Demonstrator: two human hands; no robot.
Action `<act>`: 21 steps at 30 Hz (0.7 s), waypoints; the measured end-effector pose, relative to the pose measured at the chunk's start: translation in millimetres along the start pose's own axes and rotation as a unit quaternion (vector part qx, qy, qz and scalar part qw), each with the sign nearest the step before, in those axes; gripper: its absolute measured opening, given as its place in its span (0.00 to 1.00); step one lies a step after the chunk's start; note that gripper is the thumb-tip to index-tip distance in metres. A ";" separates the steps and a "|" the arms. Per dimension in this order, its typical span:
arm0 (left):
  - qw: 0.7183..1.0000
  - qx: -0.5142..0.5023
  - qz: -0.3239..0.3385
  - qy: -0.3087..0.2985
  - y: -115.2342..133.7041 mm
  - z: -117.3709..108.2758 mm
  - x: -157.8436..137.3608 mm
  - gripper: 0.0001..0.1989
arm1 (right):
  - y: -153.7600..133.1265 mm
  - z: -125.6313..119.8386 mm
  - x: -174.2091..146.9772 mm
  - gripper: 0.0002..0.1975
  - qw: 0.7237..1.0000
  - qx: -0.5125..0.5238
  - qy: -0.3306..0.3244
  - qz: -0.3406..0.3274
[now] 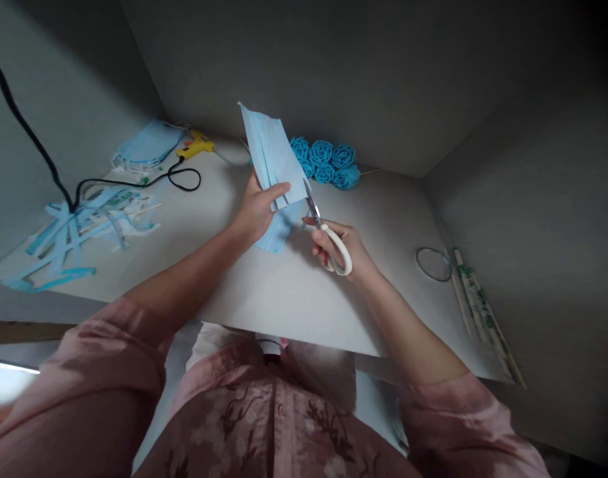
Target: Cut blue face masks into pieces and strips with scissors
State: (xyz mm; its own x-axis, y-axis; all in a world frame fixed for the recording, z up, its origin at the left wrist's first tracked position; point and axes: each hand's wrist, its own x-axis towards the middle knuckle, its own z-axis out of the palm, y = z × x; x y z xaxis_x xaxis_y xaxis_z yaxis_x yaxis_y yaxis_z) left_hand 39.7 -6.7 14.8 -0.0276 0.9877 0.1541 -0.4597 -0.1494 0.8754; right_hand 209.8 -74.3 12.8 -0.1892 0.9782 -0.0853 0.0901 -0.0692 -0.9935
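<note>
My left hand (257,207) grips a pale blue pleated face mask (279,149) by its lower left part, thumb on the front, holding it tilted above the table. In my right hand (341,245) are scissors (340,255) with white handles, fingers in the loops. Their metal blades point up and meet the mask's lower right edge; whether they are parted there I cannot make out. Below the held mask another light blue piece (279,234) lies on the table, partly covered. Just behind, rolled blue flowers (322,153) sit in two rows.
At the back left are a stack of blue masks (147,146) and a yellow glue gun (197,144) with a black cord (135,184). Cut blue strips (68,236) lie in a heap at left. A wire ring (417,262) and several sticks (483,309) lie right. Grey walls enclose the table (294,299).
</note>
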 end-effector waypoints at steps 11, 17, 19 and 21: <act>1.000 0.006 -0.003 0.002 -0.4 4.5 -4.0 0.27 | -0.6 -0.2 -0.2 0.33 0.999 -0.033 -0.015 -0.020; 1.000 0.004 -0.001 0.000 1.0 7.1 -4.3 0.24 | -1.4 -2.4 0.2 0.32 0.997 -0.047 -0.046 -0.042; 1.000 0.003 -0.006 -0.004 1.6 7.8 -4.9 0.22 | -0.7 -3.2 0.4 0.33 0.996 -0.049 -0.055 -0.046; 1.000 0.004 -0.009 -0.005 1.9 8.3 -5.3 0.22 | 0.4 -3.9 0.8 0.33 0.996 -0.050 -0.059 -0.049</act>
State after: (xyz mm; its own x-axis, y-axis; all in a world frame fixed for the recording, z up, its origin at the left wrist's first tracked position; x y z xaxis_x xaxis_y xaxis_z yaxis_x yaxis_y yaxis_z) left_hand 46.3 -12.6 19.4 -0.0113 0.9897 0.1428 -0.4528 -0.1324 0.8817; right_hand 213.5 -72.8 12.7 -0.3144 0.9493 -0.0033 0.1625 0.0504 -0.9854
